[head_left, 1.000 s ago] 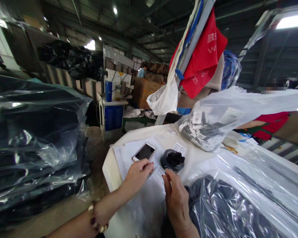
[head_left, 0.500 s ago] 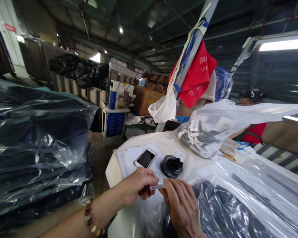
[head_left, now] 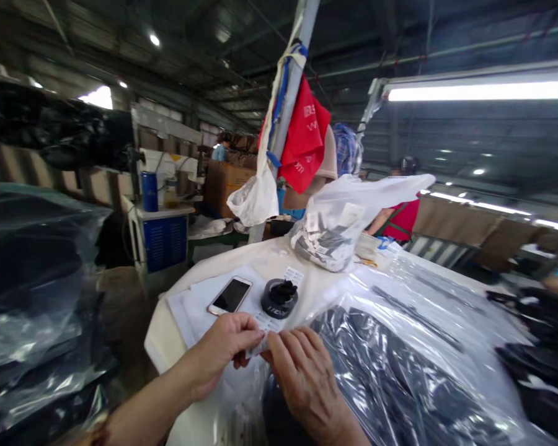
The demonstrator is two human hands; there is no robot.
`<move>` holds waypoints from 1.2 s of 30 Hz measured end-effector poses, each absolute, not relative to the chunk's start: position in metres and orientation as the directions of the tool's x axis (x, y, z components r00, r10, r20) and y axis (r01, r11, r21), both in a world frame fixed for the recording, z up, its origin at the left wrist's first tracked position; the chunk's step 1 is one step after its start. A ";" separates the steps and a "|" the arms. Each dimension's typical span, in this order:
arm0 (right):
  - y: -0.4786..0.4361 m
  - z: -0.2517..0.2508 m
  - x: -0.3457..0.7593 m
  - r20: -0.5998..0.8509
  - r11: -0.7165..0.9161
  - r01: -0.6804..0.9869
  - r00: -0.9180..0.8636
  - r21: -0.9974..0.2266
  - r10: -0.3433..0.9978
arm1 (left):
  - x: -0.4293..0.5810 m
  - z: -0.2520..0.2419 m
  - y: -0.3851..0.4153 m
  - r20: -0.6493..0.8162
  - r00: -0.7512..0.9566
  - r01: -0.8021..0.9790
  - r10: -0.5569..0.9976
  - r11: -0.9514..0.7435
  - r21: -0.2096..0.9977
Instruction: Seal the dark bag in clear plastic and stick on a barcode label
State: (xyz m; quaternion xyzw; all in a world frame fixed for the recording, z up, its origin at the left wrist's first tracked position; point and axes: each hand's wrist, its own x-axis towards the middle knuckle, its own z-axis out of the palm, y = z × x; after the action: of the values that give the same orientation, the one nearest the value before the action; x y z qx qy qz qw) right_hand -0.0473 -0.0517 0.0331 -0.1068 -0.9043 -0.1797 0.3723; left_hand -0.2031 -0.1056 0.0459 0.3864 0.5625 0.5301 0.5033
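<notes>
Between my two hands is a small white printed label [head_left: 257,347], pinched at both ends. My left hand [head_left: 223,347] is closed on its left side, thumb on top. My right hand [head_left: 302,378] grips the right side, its fingers covering part of the label. Just beyond them lies a dark roll of tape [head_left: 272,308] with lettering on its side and black scraps in its middle. A smartphone [head_left: 230,295] with a dark screen rests on white paper sheets [head_left: 190,310] to the left. A clear plastic bag with dark contents [head_left: 367,365] lies beside my right hand.
A plastic bag of labels [head_left: 328,232] stands at the back of the white table [head_left: 232,255], near yellow-handled scissors [head_left: 368,262]. Plastic-covered dark goods [head_left: 37,297] are stacked at left. A pole [head_left: 291,99] carries red cloth [head_left: 305,139]. A person in red [head_left: 403,218] is behind.
The view has turned to the right, so the scene sits further left. My hands have drawn closer together on the label, and less of it shows.
</notes>
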 end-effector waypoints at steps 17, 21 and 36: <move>-0.006 -0.001 0.107 0.229 0.694 0.607 -0.666 -0.388 0.710 | -0.130 0.075 -0.030 0.121 0.014 0.367 0.993 -0.118 0.923; -0.006 0.016 0.126 0.153 0.682 0.586 -0.699 -0.437 0.699 | -0.085 0.076 0.005 0.141 0.197 0.340 0.970 -0.202 0.918; -0.015 -0.034 0.147 -0.060 0.571 0.528 -0.765 -0.628 0.641 | 0.025 0.013 0.109 -0.137 0.694 0.347 0.707 -0.162 0.924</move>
State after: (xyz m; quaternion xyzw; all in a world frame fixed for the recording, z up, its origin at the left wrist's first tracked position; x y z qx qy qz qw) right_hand 0.1469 -0.0151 -0.0339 -0.3316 -0.8819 0.3234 0.0874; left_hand 0.0254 0.1091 0.0132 0.7440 0.3542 0.1659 0.5418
